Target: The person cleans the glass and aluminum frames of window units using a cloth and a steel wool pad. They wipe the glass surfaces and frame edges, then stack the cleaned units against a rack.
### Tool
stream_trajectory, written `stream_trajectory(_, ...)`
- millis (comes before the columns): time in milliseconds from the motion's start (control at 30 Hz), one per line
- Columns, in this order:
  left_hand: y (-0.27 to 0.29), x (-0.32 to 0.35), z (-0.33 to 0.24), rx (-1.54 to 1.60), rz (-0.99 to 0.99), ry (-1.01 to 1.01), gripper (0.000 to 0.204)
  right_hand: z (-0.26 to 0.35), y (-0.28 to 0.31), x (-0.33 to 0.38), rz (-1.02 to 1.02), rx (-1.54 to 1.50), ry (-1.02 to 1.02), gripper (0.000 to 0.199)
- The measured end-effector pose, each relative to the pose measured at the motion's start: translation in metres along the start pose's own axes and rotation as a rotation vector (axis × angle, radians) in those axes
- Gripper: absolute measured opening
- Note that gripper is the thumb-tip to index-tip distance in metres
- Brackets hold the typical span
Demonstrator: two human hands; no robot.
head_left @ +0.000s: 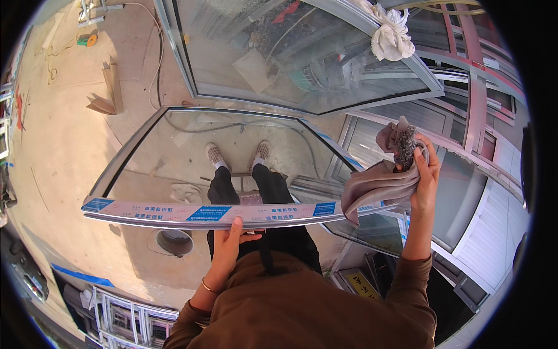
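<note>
A glass window panel lies in front of me, its metal window frame (256, 213) wrapped along the near side in pink and blue protective film. My left hand (226, 247) is closed on the near edge of that frame; the thumb rests on the film and the other fingers go underneath. Off to the right, above the panel's right end, my right hand (427, 171) grips a greyish-brown cloth (378, 186). Against the cloth, in the same grip, is a dark, fuzzy wad (405, 144) resembling steel wool. A pale pointed piece sticks up beside it; its kind is unclear.
Beyond the panel leans a larger framed glass pane (273, 58), with a white rag (392, 38) over its corner. Metal frames (474, 110) crowd the right. A bucket (174, 242) stands below the panel. Folded cardboard (107, 93) and a hose (160, 64) lie on the floor.
</note>
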State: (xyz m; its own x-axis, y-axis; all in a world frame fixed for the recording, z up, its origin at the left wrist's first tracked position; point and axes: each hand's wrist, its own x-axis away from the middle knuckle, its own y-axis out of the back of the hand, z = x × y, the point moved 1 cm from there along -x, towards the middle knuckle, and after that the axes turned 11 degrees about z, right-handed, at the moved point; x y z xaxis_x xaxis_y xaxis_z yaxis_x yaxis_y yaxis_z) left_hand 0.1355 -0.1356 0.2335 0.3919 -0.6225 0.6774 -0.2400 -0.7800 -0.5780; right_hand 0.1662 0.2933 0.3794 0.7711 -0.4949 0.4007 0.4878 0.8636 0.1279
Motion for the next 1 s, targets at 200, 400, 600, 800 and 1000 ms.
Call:
stream_trajectory(200, 0.024, 0.015, 0.026, 0.065, -0.001, 0.04, 0.039, -0.027, -0.031, -0.028, 0.439, 0.36, -0.202, 0.024)
stream_trajectory(400, 0.037, 0.017, 0.037, 0.009, -0.018, 0.061, 0.038, -0.115, -0.01, -0.039, 0.754, 0.511, -0.585, 0.021)
stream_trajectory(600, 0.037, 0.02, 0.048, 0.105, -0.045, 0.067, 0.039, -0.256, -0.074, -0.006, 0.793, 0.852, -0.4, 0.047)
stream_trajectory(800, 0.033, 0.023, 0.058, 0.137, -0.203, 0.094, 0.038, -0.258, -0.167, 0.028, 1.229, 0.329, -0.243, 0.049)
stream_trajectory(1000, 0.028, 0.023, 0.062, 0.151, -0.23, 0.03, 0.038, -0.295, -0.02, -0.017, 0.735, 0.826, -0.621, 0.046)
